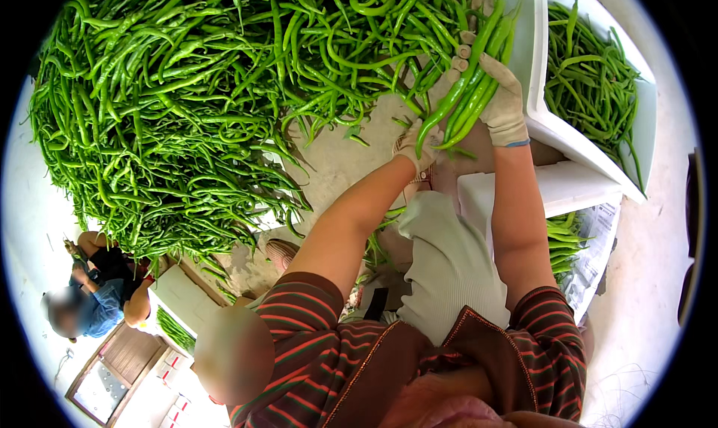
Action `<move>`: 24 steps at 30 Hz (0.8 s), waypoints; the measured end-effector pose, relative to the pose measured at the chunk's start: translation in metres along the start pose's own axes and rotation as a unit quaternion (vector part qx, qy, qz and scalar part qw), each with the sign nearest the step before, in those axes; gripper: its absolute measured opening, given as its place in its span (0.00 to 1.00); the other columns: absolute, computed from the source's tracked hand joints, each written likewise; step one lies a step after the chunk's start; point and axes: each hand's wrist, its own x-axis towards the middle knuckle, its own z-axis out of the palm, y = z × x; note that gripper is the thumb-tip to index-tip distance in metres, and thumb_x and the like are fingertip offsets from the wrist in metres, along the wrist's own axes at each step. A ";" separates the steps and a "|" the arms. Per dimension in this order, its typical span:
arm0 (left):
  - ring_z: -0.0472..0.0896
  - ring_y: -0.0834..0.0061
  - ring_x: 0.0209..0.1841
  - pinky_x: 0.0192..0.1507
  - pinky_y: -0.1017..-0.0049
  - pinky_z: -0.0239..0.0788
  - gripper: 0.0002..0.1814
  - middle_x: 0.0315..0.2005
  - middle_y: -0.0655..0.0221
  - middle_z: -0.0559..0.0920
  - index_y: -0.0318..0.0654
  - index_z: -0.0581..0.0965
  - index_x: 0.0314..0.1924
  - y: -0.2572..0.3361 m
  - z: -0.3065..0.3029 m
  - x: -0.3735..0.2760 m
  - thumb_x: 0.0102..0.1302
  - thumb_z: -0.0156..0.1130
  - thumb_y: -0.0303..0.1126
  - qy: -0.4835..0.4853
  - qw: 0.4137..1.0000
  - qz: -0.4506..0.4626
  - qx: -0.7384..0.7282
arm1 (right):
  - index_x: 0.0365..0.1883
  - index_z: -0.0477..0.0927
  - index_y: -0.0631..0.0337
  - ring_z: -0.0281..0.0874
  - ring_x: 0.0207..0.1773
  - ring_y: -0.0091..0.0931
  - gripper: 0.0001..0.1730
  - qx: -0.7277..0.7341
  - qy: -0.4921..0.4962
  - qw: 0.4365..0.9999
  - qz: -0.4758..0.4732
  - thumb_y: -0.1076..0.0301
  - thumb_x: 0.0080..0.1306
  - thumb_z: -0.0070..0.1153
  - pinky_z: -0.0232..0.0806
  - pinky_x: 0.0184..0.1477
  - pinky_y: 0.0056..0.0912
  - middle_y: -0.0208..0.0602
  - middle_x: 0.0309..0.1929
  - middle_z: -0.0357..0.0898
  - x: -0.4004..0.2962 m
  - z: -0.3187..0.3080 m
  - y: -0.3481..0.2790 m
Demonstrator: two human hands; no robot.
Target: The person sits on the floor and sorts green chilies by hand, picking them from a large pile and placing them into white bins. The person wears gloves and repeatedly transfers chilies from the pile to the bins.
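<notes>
My right hand (493, 85), in a pale knit glove with a blue cuff edge, is closed around a bunch of several long green chili peppers (471, 94) at the upper right. The bare fingertips of that glove show on the bunch's left side. Below the bunch's lower tips is my left hand (418, 144), also gloved; the peppers partly cover it and its fingers are hard to make out. A large heap of green chili peppers (168, 108) fills the upper left and reaches across to the right hand.
To the right, a white foam box (535, 52) holds loose green peppers. Below it stands another white foam box (482, 198), with peppers and newspaper (589, 248). Two other people, one in a blue top (104, 310), are at the lower left, near a box of peppers (175, 330).
</notes>
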 end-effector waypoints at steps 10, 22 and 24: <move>0.79 0.79 0.37 0.40 0.73 0.75 0.11 0.35 0.65 0.83 0.29 0.77 0.48 -0.020 -0.107 -0.101 0.71 0.61 0.30 0.330 0.836 -0.056 -0.435 | 0.61 0.72 0.67 0.81 0.40 0.30 0.29 -0.167 0.138 0.975 0.045 0.66 0.64 0.64 0.76 0.46 0.35 0.39 0.43 0.81 -0.003 0.027 0.015; 0.69 0.52 0.64 0.66 0.59 0.63 0.40 0.61 0.51 0.71 0.29 0.71 0.58 -0.005 -0.110 0.030 0.57 0.69 0.56 0.229 0.938 -0.248 -0.077 | 0.41 0.80 0.71 0.80 0.29 0.29 0.10 -0.305 0.344 0.874 -0.158 0.77 0.61 0.64 0.76 0.32 0.34 0.42 0.33 0.83 0.004 0.005 0.001; 0.69 0.53 0.65 0.64 0.59 0.64 0.42 0.62 0.50 0.70 0.31 0.69 0.59 0.003 -0.117 0.048 0.55 0.71 0.56 0.146 0.957 -0.251 -0.015 | 0.40 0.80 0.71 0.81 0.31 0.31 0.08 -0.241 0.349 0.892 -0.156 0.76 0.63 0.61 0.77 0.34 0.40 0.44 0.33 0.82 0.000 0.005 -0.006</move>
